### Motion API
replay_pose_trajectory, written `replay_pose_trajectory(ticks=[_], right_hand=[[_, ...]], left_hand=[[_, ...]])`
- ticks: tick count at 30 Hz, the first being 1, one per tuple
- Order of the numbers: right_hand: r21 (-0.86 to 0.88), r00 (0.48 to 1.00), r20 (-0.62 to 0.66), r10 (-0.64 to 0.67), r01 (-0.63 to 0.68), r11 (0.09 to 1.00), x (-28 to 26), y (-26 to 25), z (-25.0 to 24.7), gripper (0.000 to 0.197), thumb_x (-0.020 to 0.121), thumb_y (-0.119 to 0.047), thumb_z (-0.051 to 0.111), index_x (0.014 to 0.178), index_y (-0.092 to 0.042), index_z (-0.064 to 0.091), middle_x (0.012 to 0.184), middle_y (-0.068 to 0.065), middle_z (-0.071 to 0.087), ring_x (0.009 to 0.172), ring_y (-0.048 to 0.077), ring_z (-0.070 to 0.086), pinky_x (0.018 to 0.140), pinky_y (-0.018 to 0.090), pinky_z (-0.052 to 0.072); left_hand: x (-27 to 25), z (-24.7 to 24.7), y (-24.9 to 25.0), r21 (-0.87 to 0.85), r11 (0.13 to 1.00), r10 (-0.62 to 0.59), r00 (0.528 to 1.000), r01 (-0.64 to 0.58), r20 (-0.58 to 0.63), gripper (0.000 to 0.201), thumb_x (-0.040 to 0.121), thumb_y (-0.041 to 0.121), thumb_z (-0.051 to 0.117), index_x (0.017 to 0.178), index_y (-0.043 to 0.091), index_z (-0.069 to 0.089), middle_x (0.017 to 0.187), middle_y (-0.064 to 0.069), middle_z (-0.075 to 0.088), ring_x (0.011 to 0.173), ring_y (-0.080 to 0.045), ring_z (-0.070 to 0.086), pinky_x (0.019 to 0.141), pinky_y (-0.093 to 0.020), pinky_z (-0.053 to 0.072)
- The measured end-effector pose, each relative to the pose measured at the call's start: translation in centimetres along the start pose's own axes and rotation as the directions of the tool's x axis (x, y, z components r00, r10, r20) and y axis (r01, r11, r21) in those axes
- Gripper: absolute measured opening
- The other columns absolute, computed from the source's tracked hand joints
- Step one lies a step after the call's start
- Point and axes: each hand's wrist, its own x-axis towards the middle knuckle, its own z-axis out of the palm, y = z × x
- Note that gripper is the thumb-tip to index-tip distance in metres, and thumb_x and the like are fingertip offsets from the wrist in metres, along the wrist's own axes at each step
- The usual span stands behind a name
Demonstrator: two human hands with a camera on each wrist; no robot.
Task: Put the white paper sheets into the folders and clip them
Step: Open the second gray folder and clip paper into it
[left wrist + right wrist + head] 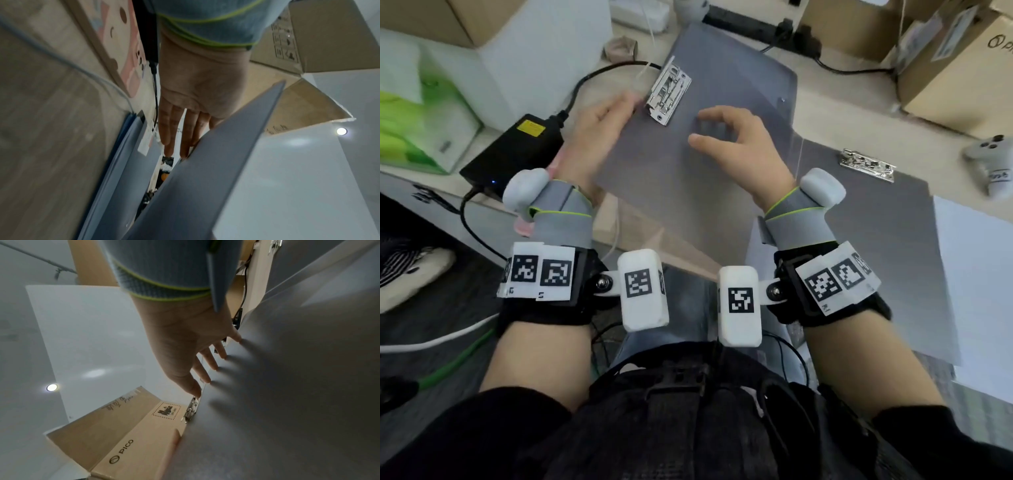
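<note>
Looking down from the head cam, we see our left hand (599, 133) at the left edge of a grey folder (722, 78) w/ a metal clip (667, 92), tilted over the desk (825, 126); right hand (736, 144) on its face, fingers spread. A 2nd folder (887, 240) lies to the right, white paper (976, 274) beside it. Left wrist cam: fingers (170, 129) straight behind the folder edge, gripping nothing. Right wrist cam: fingertips (207, 379) press the grey sheet, uncurled. Can't tell what's inside either folder.

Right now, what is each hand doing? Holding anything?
Left hand: open, fingers straight along the left edge of the grey folder, holding nothing.
Right hand: open, fingertips pressing on the folder's surface, gripping nothing.
</note>
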Motion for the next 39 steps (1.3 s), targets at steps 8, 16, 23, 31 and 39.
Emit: replay_pose_trajectory(ticks=[8, 16, 23, 31, 39], right_hand=[[-0.088, 0.993, 0.085, 0.083, -0.075, 0.993, 0.9, 0.4, 1.8, 0.039, 0.084, -0.026, 0.068, 0.121, -0.016, 0.061, 0.133, 0.005, 0.053, 0.128, 0.015, 0.044, 0.104, 0.022, 0.033], [-0.231, 0.9, -0.033, 0.434, -0.429, 0.873, 1.7, 3.6, -1.1, 0.097, 0.077, -0.044, 0.072, 0.151, -0.023, 0.013, 0.16, 0.01, 0.005, 0.148, 0.034, 0.0, 0.121, 0.045, 0.01], [-0.327, 0.817, 0.017, 0.576, -0.54, 0.776, 1.1, 5.5, -1.8, 0.111, 0.072, -0.065, 0.066, 0.152, -0.028, -0.003, 0.159, 0.011, -0.014, 0.144, 0.042, -0.014, 0.119, 0.053, 0.001], [-0.325, 0.816, 0.08, 0.573, -0.522, 0.789, 1.0, 6.4, -1.5, 0.116, 0.067, -0.073, 0.062, 0.149, -0.036, -0.011, 0.157, 0.007, -0.024, 0.143, 0.038, -0.024, 0.118, 0.055, -0.003], [-0.308, 0.819, 0.096, 0.565, -0.516, 0.8, 0.7, 6.7, -1.3, 0.117, 0.065, -0.073, 0.065, 0.148, -0.038, -0.011, 0.157, 0.005, -0.026, 0.143, 0.035, -0.027, 0.118, 0.055, -0.003]], left_hand=[[0.7, -3.5, -2.8, 0.072, 0.985, -0.163, 0.981, 0.156, 0.103, 0.035, 0.095, 0.015, 0.051, 0.073, 0.03, 0.074, 0.057, 0.016, 0.065, 0.053, 0.005, 0.053, 0.059, -0.017, 0.039], [1.3, -2.8, -2.9, 0.275, 0.918, -0.324, 0.94, 0.285, 0.107, 0.015, 0.09, 0.032, 0.056, 0.084, 0.027, 0.069, 0.093, -0.005, 0.051, 0.079, -0.019, 0.042, 0.058, -0.024, 0.029], [1.6, -0.1, -2.5, 0.424, 0.868, -0.251, 0.965, 0.259, -0.076, 0.018, 0.07, 0.026, 0.048, 0.059, 0.012, 0.047, 0.067, -0.01, 0.04, 0.071, -0.025, 0.034, 0.054, -0.03, 0.028], [1.9, 0.3, -4.0, 0.192, 0.95, -0.22, 0.963, 0.248, -0.159, 0.016, 0.085, 0.003, 0.049, 0.074, 0.013, 0.055, 0.056, 0.001, 0.042, 0.045, -0.006, 0.033, 0.036, -0.014, 0.019], [2.1, -1.0, -5.0, 0.051, 0.95, -0.298, 0.946, 0.307, -0.126, 0.029, 0.086, 0.003, 0.062, 0.115, 0.003, 0.065, 0.087, -0.002, 0.064, 0.071, -0.008, 0.056, 0.067, -0.009, 0.051]])
